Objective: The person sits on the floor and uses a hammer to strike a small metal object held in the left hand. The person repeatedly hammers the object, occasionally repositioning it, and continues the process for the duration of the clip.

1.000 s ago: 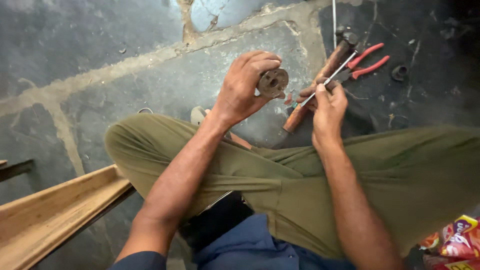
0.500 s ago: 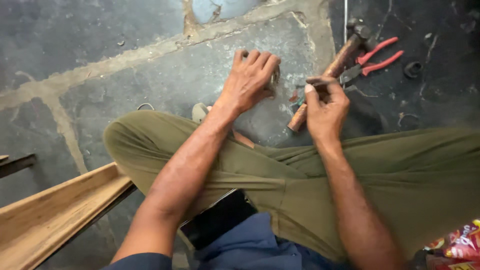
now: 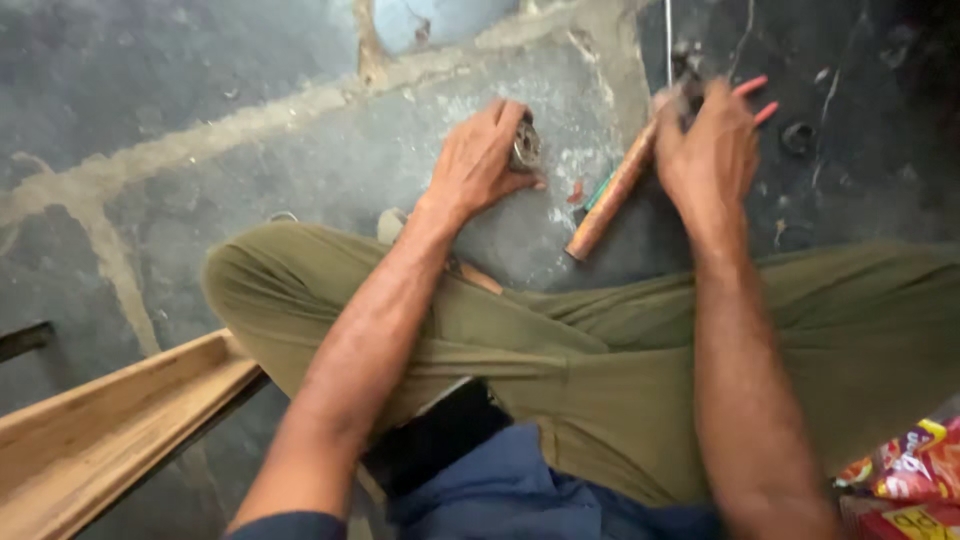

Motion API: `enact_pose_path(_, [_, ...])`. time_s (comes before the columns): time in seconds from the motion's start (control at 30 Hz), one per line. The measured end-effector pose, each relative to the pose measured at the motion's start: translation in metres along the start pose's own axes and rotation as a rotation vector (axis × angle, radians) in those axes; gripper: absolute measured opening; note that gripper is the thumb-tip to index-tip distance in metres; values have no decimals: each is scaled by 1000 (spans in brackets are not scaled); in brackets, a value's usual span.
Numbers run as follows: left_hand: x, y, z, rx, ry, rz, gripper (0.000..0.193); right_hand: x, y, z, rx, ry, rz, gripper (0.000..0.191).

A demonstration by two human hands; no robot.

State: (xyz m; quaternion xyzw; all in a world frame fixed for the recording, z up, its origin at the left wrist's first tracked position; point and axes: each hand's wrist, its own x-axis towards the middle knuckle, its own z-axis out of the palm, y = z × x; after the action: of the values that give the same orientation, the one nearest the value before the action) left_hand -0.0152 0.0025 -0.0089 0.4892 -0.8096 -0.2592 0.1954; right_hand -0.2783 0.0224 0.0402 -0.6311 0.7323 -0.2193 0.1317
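Observation:
I sit cross-legged on a stone floor in olive trousers (image 3: pixel 560 340). My left hand (image 3: pixel 475 165) presses a small round metal part (image 3: pixel 526 146) down against the floor, fingers wrapped around it. My right hand (image 3: pixel 705 150) is blurred and lies over the head end of a wooden-handled hammer (image 3: pixel 610 200) and red-handled pliers (image 3: pixel 752 92). Its fingers are curled, and what they grip is hidden. A thin metal rod (image 3: pixel 668 40) runs up from the tools.
A pale wooden plank (image 3: pixel 120 420) slants across the lower left. Colourful snack packets (image 3: pixel 910 470) lie at the lower right. A dark ring (image 3: pixel 800 136) rests on the floor beyond the pliers. A black object (image 3: pixel 440 435) sits in my lap.
My left hand has lowered the round part from the air to the floor. My right hand has moved away from it, up and right onto the hammer and pliers.

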Motion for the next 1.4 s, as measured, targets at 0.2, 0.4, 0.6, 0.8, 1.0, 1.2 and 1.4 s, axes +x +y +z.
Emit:
enact_pose_path(0.2, [2, -6, 3, -11, 19, -19, 80, -12, 12, 34, -203, -143, 162, 82])
enact_pose_path(0.4, [0, -7, 5, -6, 56, -24, 78, 10, 54, 7, -234, 75, 90, 60])
enact_pose_path(0.6, [-1, -9, 4, -74, 26, -49, 79, 9, 44, 4, -150, 169, 47, 50])
enact_pose_path(0.8, [-7, -6, 4, -2, 58, 43, 75, 2, 14, 12, -615, 321, -435, 35])
enact_pose_path(1.0, [-7, 0, -3, 85, -18, -48, 77, 6, 17, 23, -264, -39, -203, 29])
enact_pose_path(1.2, [-6, -2, -15, 37, 80, -27, 78, -14, -11, 42, -212, -75, -313, 38])
enact_pose_path(1.4, [-4, -4, -17, 41, 56, -102, 74, -62, -56, 70, 45, -361, -151, 73])
